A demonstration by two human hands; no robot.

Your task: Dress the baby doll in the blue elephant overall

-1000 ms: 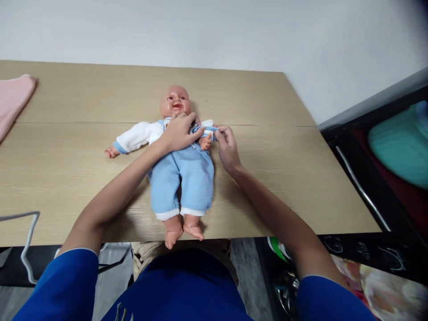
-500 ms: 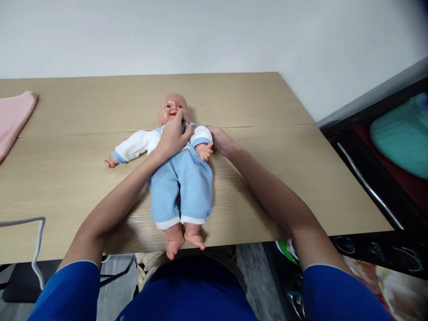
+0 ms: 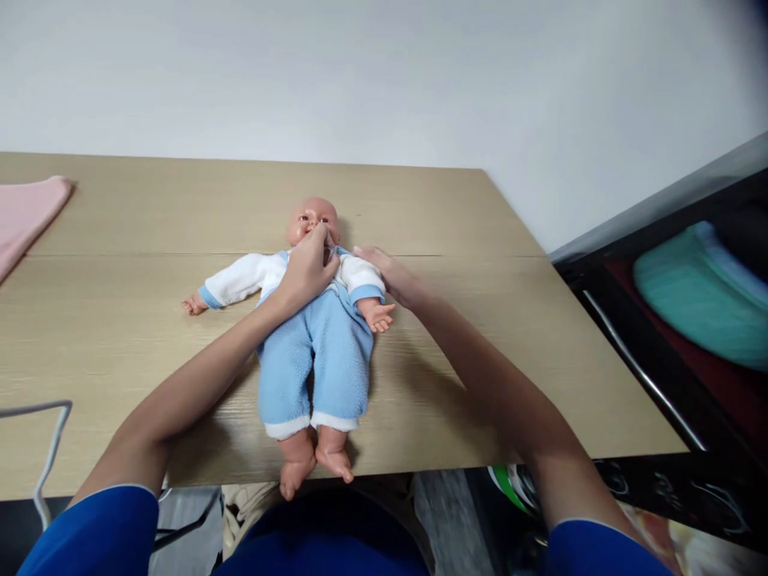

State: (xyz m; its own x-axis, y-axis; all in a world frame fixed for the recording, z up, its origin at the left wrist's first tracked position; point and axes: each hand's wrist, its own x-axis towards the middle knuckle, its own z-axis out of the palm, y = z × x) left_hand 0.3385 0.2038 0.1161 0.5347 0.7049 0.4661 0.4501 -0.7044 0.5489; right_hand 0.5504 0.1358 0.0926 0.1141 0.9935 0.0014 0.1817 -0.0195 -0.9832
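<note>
A baby doll point(image 3: 315, 352) in a white top and light blue romper lies on its back on the wooden table point(image 3: 120, 320), feet over the near edge. My left hand point(image 3: 306, 268) rests on its chest, fingers pinched on the romper's collar just under the chin. My right hand point(image 3: 384, 272) reaches behind the doll's shoulder on the right side; its fingers are mostly hidden by the white sleeve.
A pink cloth point(image 3: 27, 220) lies at the table's far left. A white wire hanger point(image 3: 48, 456) sticks out at the near left edge. A dark shelf with a teal bundle point(image 3: 702, 292) stands to the right. A white wall runs behind the table.
My left hand moved up from the doll's chest to the collar under its chin. My right hand let go of the blue strap and slid behind the shoulder. The doll's arm dropped outward.
</note>
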